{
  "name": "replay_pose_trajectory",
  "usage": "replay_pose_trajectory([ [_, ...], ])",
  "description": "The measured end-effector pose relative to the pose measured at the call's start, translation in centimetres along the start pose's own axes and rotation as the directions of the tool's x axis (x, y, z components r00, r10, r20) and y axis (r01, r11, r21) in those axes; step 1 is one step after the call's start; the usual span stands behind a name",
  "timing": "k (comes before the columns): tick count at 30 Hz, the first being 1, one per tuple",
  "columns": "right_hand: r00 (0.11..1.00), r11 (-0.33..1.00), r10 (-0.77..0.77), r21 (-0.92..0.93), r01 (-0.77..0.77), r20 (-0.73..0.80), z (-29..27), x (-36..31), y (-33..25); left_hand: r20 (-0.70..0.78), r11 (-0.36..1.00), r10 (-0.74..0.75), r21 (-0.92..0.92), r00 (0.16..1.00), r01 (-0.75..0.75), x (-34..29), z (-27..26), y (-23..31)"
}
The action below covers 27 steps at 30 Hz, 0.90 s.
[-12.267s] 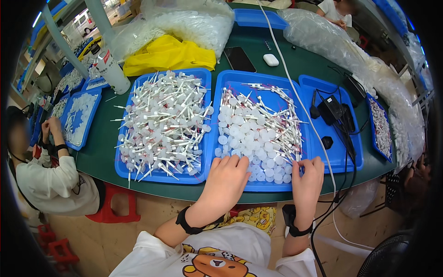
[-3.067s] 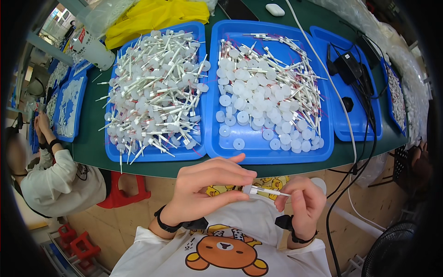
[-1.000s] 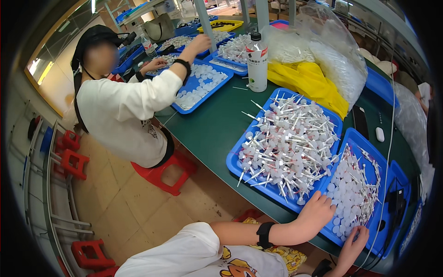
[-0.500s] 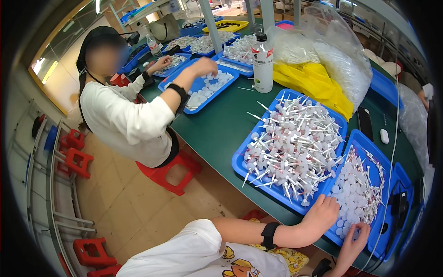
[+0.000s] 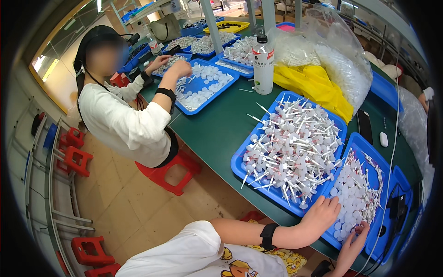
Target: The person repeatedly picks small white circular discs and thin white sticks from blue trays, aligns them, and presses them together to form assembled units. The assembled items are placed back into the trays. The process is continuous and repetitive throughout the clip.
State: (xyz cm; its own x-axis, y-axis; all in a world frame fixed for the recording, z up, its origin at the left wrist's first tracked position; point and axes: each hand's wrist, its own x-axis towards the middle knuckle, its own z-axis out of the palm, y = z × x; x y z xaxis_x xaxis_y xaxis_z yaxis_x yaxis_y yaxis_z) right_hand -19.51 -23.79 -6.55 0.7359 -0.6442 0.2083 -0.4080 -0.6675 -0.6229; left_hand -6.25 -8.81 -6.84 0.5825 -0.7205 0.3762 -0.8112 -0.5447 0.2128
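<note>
My left hand [image 5: 321, 214] hangs over the near left edge of a blue tray [image 5: 358, 141], its fingers curled down toward the pieces. Whatever those fingers hold is hidden behind the hand. Close by on its right, my right hand [image 5: 354, 242] reaches up from the lower edge with thumb and fingers bent together at the discs; anything in them is too small to name. Frosted round discs [image 5: 349, 201] fill the left part of this tray. Thin white sticks with reddish parts [image 5: 370, 205] lie along its right part.
A larger blue tray [image 5: 238, 162] heaped with disc-and-stick pieces [image 5: 295, 147] adjoins on the left. Behind stand a bottle [image 5: 263, 67] and a yellow bag [image 5: 314, 87]. A phone [image 5: 364, 127] and cable lie right. A co-worker [image 5: 124, 111] sits left, working over a tray [image 5: 198, 85].
The co-worker's nearer hand has moved left, away from above the disc tray. My right hand has shifted slightly at the discs; my left hand has barely moved.
</note>
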Motion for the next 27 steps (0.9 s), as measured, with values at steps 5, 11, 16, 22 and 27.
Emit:
replay_pose_trajectory([
  [5, 0.997, 0.998, 0.01, -0.053, -0.014, -0.07, 0.4, 0.7, 1.6, -0.035, 0.999, -0.02, -0.03, 0.999, 0.018, -0.2, 0.4, 0.1],
  [11, 0.993, 0.988, 0.048, -0.14, -0.063, -0.106, 0.6, 1.0, 4.4, -0.023, 0.996, -0.001, -0.087, 1.0, -0.001, -0.7, -1.6, 0.0],
  [16, 0.985, 0.983, -0.08, -0.177, 0.053, -0.15, 0.1, 0.7, 3.4, -0.038, 0.951, 0.013, -0.308, 0.999, -0.024, -1.7, -3.2, -1.0],
  [22, 0.993, 0.996, 0.052, -0.062, -0.059, -0.103, -0.3, 0.8, 1.9, 0.071, 0.78, 0.009, -0.625, 0.997, 0.037, -2.1, -4.3, -2.4],
  [27, 0.984, 0.998, -0.017, -0.067, 0.005, -0.178, -0.3, 0.7, 1.7, 0.141, 0.425, 0.006, -0.897, 0.99, 0.125, -1.1, -4.9, -3.1],
])
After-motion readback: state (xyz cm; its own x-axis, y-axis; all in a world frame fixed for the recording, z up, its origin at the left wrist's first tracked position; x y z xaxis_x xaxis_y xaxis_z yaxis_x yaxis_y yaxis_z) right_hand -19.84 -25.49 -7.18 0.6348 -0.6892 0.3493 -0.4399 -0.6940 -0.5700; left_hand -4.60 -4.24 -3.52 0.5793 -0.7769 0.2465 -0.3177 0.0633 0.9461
